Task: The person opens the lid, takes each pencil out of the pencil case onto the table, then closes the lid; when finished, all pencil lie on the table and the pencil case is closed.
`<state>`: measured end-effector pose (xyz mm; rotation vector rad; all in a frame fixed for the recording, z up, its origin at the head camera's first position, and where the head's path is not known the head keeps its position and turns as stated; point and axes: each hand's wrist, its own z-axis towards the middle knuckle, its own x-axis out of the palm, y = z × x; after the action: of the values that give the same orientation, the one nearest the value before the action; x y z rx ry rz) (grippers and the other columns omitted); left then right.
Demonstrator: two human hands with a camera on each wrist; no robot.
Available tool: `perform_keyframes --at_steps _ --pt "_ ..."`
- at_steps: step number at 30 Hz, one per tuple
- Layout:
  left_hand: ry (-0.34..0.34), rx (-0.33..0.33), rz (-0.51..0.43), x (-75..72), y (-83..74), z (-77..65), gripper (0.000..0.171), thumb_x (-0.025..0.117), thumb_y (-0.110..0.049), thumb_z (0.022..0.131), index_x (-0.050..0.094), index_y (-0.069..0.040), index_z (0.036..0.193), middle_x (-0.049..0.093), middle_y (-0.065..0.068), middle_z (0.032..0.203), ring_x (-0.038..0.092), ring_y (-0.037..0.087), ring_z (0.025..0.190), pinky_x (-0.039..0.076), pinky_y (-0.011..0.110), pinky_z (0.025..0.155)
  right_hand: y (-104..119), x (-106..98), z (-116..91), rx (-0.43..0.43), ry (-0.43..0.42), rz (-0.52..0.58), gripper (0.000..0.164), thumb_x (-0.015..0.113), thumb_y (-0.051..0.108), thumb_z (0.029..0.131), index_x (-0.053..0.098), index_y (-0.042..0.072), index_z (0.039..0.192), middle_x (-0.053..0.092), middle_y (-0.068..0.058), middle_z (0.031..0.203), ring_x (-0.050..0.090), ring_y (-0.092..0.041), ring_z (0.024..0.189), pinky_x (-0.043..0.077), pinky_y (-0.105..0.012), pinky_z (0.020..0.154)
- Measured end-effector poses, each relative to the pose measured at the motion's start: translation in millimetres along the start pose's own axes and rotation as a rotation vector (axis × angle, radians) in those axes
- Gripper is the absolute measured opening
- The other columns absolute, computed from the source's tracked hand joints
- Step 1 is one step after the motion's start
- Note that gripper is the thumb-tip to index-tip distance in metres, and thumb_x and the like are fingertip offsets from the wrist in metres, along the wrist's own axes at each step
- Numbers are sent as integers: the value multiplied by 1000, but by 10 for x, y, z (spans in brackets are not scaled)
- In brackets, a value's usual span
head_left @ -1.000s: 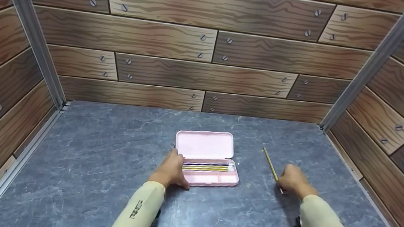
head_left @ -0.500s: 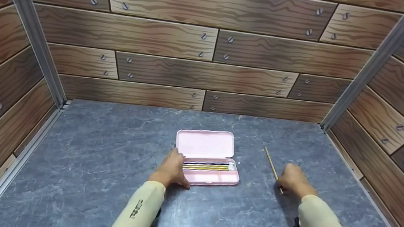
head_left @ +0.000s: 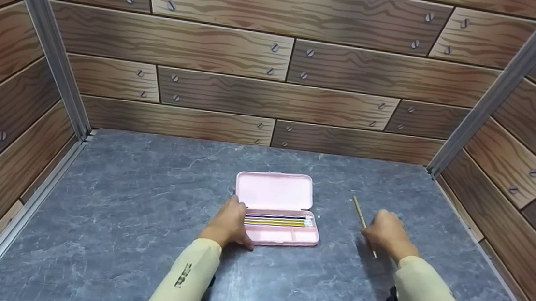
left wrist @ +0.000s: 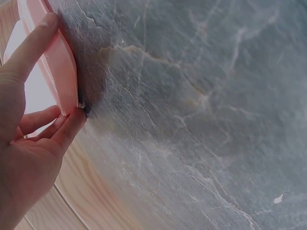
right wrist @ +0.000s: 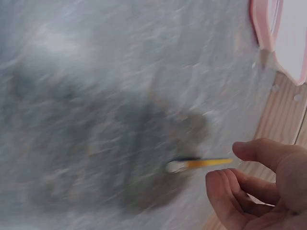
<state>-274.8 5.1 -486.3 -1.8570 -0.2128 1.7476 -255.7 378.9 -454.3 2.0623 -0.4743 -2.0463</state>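
A pink pencil case (head_left: 275, 242) lies with its lid (head_left: 274, 191) folded back on the table. Several striped pencils (head_left: 275, 220) are side by side in its long slot; their left ends are hidden behind the left hand. My left hand (head_left: 227, 222) grips the case's left end, with the thumb (left wrist: 41, 36) on its front side and fingers at the back corner. To the right, my right hand (head_left: 387, 233) pinches a single yellow pencil (head_left: 358, 212) around its middle, over a shadow. The pencil's white eraser end (right wrist: 176, 166) points back toward the wrist.
The grey marbled table (head_left: 148, 188) is bounded by wood-print walls (head_left: 276, 59) at the back and both sides. Metal corner posts (head_left: 55, 54) rise at the back left and right. A small white speck (head_left: 319, 216) lies right of the case.
My right hand has moved slightly forward and left on the pencil, and its shadow has spread. The left hand and pencil case stay in place; the head view has shifted slightly.
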Motion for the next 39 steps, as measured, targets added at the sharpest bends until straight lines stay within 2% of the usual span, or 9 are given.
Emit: perform_keyframes --at_steps 4,10,14,17,24,32,39 --pt "4 -4 -1 -8 -10 -6 78 104 -24 44 65 7 104 55 19 114 58 33 105 51 44 103 226 33 70 -107 -40 -7 21 71 11 75 63 6 57 50 5 54 42 -13 51 39 -27 49" --pt "24 -5 2 11 -39 2 76 103 -24 45 66 7 103 56 20 116 57 33 106 50 44 104 565 208 130 -357 -37 -19 33 68 7 77 45 13 54 34 8 54 29 -10 52 22 -25 49" --pt "33 -8 4 29 -54 2 75 103 -25 45 66 7 103 55 19 115 57 31 104 51 43 103 736 345 129 -540 -54 -35 16 71 4 78 63 4 65 45 5 61 38 -8 58 32 -25 51" --pt "36 -9 6 42 -58 4 76 104 -25 45 66 6 102 55 18 115 57 30 104 51 42 103 832 429 121 -626 -56 -51 3 72 3 77 72 1 78 55 -2 69 44 -9 64 40 -26 56" --pt "38 -24 16 11 -74 16 76 103 -25 46 65 6 103 54 18 116 57 31 106 50 42 104 1006 533 130 -709 -32 -85 8 74 3 79 68 4 73 53 -3 70 42 -9 64 37 -24 55" --pt "23 -12 -10 -12 -39 7 73 103 -23 46 65 5 101 54 18 116 57 31 104 52 42 102 1107 622 141 -721 46 -155 3 72 1 82 73 4 82 58 -3 75 48 -12 66 46 -29 57" --pt "24 -26 13 -18 6 29 76 103 -24 46 66 6 104 54 17 114 57 31 105 52 41 102 1166 671 154 -815 34 -219 10 70 -3 83 76 4 85 62 -6 77 55 -16 67 51 -34 60"
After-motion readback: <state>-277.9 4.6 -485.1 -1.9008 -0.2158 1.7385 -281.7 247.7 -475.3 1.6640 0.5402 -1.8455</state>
